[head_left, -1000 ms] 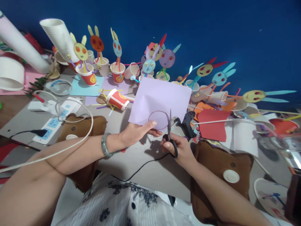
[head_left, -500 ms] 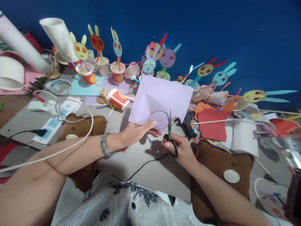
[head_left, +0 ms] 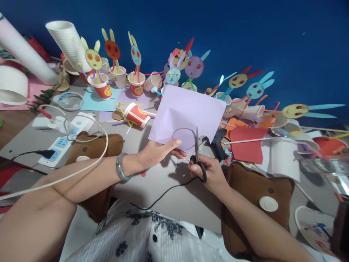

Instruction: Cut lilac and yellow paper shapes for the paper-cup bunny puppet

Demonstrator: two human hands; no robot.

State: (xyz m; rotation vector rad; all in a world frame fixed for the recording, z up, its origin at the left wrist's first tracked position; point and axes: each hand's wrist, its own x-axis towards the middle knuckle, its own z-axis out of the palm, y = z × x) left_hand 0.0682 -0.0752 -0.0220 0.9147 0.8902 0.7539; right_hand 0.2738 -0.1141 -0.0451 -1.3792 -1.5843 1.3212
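A sheet of purple paper (head_left: 191, 109) with a drawn circle near its lower edge is pinched in my left hand (head_left: 160, 153), thumb on top by the circle and fingers beneath. My right hand (head_left: 208, 173) grips black-handled scissors (head_left: 201, 169), blades pointing up. The blades stand at the right side of the circle, against the lower part of the sheet. Whether the blades are parted is hard to make out.
Paper cups with rabbit figures (head_left: 136, 85) line the back by the blue wall. A power strip (head_left: 64, 140) with cables lies left, red paper (head_left: 247, 145) and a brown cushion (head_left: 256, 207) right. A cup (head_left: 136, 115) lies tipped over.
The purple sheet has tilted slightly, its upper right corner a little farther right. The scissors and both hands are almost where they were.
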